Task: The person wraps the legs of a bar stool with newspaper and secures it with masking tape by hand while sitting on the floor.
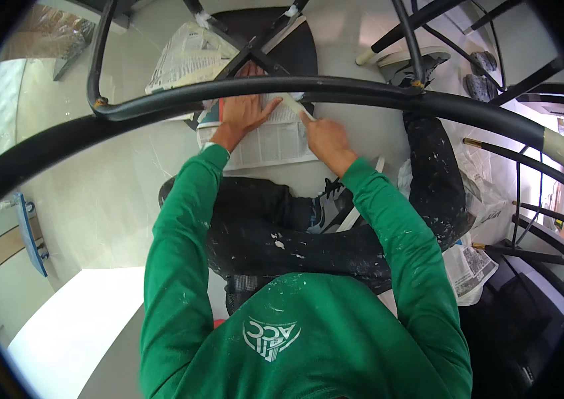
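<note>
My left hand [244, 112] lies flat on a newspaper sheet [268, 143], fingers stretched out and thumb spread. Part of its fingers is hidden under a black curved metal bar [262, 86]. Just to the right, my right hand [328, 141] is closed on the near end of a cream strip [293, 106] that looks like masking tape. The strip runs from the newspaper's edge to my fingers. Beyond the bar, crossed black legs [250, 53] stand over a dark rounded panel [298, 50], with another newspaper piece [188, 60] beside it.
More black metal frames [525, 153] with tape-wrapped parts crowd the right side. Crumpled newspaper [471, 269] lies by my right arm. My paint-spotted legs and a grey shoe [332, 206] are close below the hands. A blue-edged board [31, 236] stands at the left.
</note>
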A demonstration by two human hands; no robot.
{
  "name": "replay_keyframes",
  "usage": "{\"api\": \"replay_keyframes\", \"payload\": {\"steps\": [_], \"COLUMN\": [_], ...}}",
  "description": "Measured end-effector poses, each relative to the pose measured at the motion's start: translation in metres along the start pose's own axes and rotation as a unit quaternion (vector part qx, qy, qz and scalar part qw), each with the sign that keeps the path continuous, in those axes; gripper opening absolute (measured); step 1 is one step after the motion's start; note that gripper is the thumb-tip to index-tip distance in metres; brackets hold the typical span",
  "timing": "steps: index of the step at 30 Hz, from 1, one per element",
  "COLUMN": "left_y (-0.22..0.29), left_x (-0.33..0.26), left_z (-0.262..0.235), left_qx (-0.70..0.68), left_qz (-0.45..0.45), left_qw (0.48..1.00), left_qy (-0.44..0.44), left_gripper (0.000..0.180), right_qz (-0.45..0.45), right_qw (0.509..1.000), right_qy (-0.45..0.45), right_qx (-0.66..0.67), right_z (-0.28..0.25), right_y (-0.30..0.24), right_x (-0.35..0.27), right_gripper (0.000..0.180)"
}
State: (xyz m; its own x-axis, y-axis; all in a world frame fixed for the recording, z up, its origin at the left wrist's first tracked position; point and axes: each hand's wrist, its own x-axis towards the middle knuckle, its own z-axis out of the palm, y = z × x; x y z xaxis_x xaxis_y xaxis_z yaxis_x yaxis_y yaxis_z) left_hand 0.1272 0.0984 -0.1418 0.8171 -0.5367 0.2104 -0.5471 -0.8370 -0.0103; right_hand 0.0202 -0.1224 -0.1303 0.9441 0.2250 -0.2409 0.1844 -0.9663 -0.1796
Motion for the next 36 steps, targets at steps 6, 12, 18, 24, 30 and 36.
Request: {"api": "replay_keyframes", "payload": {"steps": [6, 12, 18, 24, 30, 36], "left_y": [0.026, 0.029, 0.033, 0.06, 0.06, 0.062], "left_x": [0.013, 0.012, -0.003, -0.043, -0.049, -0.051], "left_z": [0.01, 0.006, 0.004, 0.022, 0.018, -0.001], "left_qx": [0.004, -0.033, -0.054, -0.17, -0.131, -0.114], "left_qz": [-0.097, -0.075, -0.072, 0.019, 0.106, 0.097], "left_qw": [0.995, 0.997, 0.995, 0.985, 0.985, 0.987], "left_qy": [0.003, 0.013, 0.05, 0.023, -0.018, -0.05], "left_gripper": [0.111, 0.117, 0.088, 0.07, 0.069, 0.072], "right_qz": [0.019, 0.02, 0.025, 0.001, 0.009, 0.107], "right_qw": [0.999, 0.999, 0.998, 0.997, 0.993, 0.961], "right_qy": [-0.015, -0.019, -0.033, 0.026, 0.021, 0.051], "right_qx": [0.029, 0.034, 0.046, 0.073, 0.12, 0.252], "right_z": [-0.001, 0.0, -0.008, -0.002, -0.009, -0.008], "right_y": [-0.004, 0.001, -0.008, -0.009, 0.001, 0.012], "right_x": [0.001, 0.001, 0.0, 0.0, -0.006, -0.004], "right_gripper": [0.054, 0.051, 0.052, 0.047, 0.039, 0.045]}}
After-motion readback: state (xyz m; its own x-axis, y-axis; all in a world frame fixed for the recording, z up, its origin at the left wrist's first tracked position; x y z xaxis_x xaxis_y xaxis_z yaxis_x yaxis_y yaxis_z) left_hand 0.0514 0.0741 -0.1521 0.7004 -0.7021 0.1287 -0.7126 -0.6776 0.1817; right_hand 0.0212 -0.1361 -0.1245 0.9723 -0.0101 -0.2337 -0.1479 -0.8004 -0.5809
